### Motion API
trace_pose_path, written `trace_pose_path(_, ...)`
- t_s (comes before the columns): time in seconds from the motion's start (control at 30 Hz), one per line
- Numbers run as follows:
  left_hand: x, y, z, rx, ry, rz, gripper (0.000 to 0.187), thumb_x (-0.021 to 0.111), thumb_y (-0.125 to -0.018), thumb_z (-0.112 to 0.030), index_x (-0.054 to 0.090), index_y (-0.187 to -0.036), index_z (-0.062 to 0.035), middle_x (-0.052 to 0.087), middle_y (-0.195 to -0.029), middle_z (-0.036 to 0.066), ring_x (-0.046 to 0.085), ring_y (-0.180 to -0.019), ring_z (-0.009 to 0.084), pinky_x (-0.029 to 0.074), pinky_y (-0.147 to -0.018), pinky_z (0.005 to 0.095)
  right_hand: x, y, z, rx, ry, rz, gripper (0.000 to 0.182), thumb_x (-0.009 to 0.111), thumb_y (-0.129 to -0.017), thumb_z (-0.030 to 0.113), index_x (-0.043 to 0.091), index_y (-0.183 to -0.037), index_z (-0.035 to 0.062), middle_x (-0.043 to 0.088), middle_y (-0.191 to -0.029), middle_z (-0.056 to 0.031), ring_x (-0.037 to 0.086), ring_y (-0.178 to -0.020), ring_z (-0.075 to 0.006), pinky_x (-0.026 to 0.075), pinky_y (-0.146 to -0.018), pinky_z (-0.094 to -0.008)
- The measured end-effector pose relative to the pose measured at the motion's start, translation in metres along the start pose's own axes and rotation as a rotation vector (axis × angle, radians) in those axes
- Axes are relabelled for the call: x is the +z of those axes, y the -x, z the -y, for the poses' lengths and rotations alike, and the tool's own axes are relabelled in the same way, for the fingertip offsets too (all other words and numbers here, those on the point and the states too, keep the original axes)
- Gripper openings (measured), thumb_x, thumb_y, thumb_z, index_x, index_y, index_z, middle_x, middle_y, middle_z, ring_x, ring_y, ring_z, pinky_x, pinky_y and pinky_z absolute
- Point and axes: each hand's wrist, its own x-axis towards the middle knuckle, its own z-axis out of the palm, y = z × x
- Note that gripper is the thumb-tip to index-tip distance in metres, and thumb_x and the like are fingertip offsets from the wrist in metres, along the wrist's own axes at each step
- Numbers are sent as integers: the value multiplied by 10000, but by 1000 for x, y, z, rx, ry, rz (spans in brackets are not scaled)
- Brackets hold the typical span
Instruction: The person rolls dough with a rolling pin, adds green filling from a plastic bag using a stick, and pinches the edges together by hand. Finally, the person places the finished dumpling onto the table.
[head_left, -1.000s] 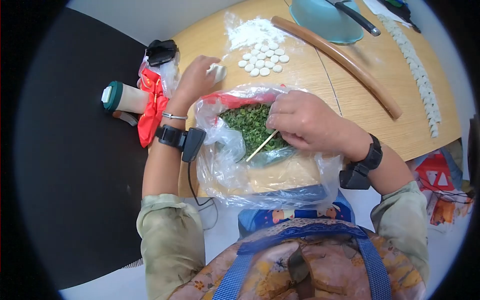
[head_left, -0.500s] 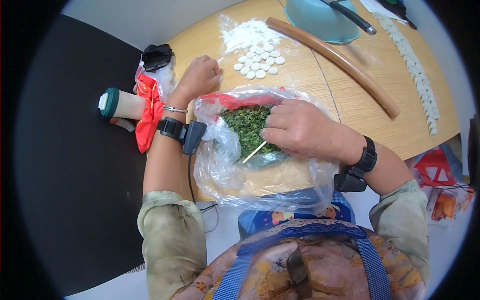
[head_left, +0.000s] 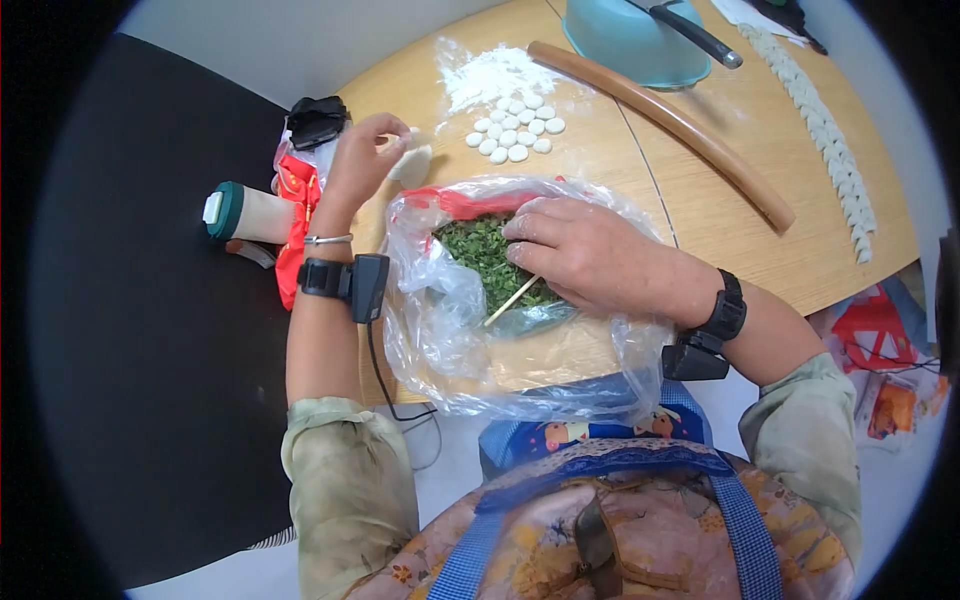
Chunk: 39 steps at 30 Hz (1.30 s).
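My left hand (head_left: pixel 366 165) is lifted at the table's left side, thumb and fingers pinching a thin white dough wrapper (head_left: pixel 410 165). Over the plastic bag (head_left: pixel 440 365), my right hand (head_left: pixel 585 250) curls its fingers around a pale chopstick (head_left: pixel 512 302). The bag lies open around chopped green filling (head_left: pixel 475 250). One end of the chopstick sticks out below the thumb; the rest is hidden under my palm. Small flat dough discs (head_left: pixel 515 130) lie in a cluster beyond the bag.
White flour (head_left: pixel 490 75) is spread behind the discs. A long wooden rolling pin (head_left: pixel 665 135) lies slanted, with an upturned blue bowl (head_left: pixel 640 45) and a black handle (head_left: pixel 700 37) behind it. At right is a braided dough-like strip (head_left: pixel 820 140). A green-lidded cup (head_left: pixel 250 213) lies at left.
My left hand has risen and turned, and the dough wrapper now shows in its fingers. My right hand has shifted slightly left, its fingers looser; the chopstick's visible end has hardly moved.
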Motion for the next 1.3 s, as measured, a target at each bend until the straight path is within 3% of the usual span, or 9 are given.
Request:
trace_pose_path(0.1, -20, 9, -16, -54, 391, -141, 111, 604, -944, -93, 637, -1003, -4, 700, -975, 113, 685, -876, 227, 533, -793, 333, 5, 0, -2, 13, 30, -31, 250, 641, -771, 42, 626, -1012, -25, 641, -1102, -184, 626, -1042, -352, 524, -891, -416)
trace_pose_path(0.2, -33, 28, -83, -131, 1000, -206, 185, 504, -1012, -129, 555, -1142, -9, 704, -1084, 167, 716, -933, 256, 561, -853, 330, 10, 1, -5, 6, 81, -102, 170, 589, -811, 84, 614, -956, 1, 625, -935, -140, 629, -935, -319, 525, -811, -407)
trace_pose_path(0.27, -23, 49, -113, -177, 1095, -173, 243, 469, -1026, -165, 540, -1172, 15, 700, -1077, 193, 721, -943, 278, 585, -799, 323, 8, 3, -8, 10, 166, -57, 191, 582, -816, 92, 607, -987, 9, 629, -947, -144, 633, -934, -323, 526, -821, -401)
trace_pose_path(0.37, 5, 72, -131, -222, 1353, 137, 303, 481, -1019, -173, 528, -1225, 45, 696, -1082, 193, 737, -859, 274, 585, -671, 268, 2, -1, -15, 12, 181, -66, 165, 593, -808, 96, 620, -954, 24, 641, -918, -137, 641, -952, -319, 527, -829, -404)
trace_pose_path(0.57, 54, 86, -133, -419, 1277, 36, 300, 498, -995, -133, 531, -1236, 42, 685, -1088, 157, 737, -871, 273, 590, -706, 266, 0, 0, -23, 40, 272, -40, 194, 664, -737, 63, 647, -927, 29, 686, -978, -126, 642, -1034, -308, 497, -908, -413)
trace_pose_path(0.63, 60, 89, -126, -451, 1268, -12, 290, 506, -992, -122, 560, -1228, 36, 692, -1087, 143, 735, -882, 251, 591, -715, 262, 0, 2, -24, 146, 305, 37, 334, 666, -741, -11, 647, -1071, 38, 670, -1097, -127, 589, -1139, -319, 445, -994, -432)
trace_pose_path(0.73, 63, 91, -121, -478, 1290, -1, 290, 509, -991, -122, 584, -1220, 40, 701, -1075, 132, 733, -882, 226, 593, -718, 259, 0, 3, -25, 204, 249, 83, 270, 681, -776, 36, 655, -1044, 33, 662, -1107, -111, 562, -1172, -310, 407, -1033, -448)
trace_pose_path(1.13, 56, 69, -119, -342, 1397, 28, 331, 435, -1023, -144, 510, -1284, 45, 685, -1128, 169, 711, -956, 223, 586, -727, 244, 4, -4, -21, 269, 267, 51, 299, 791, -739, 269, 702, -951, 78, 666, -970, -75, 587, -1025, -288, 383, -979, -465)
trace_pose_path(1.3, 63, 79, -118, -407, 1352, 41, 369, 442, -977, -94, 519, -1304, 57, 692, -1133, 178, 710, -945, 212, 582, -725, 242, 4, -4, -21, 344, 241, 86, 208, 762, -761, 202, 704, -928, 92, 672, -917, -61, 597, -979, -279, 383, -977, -464)
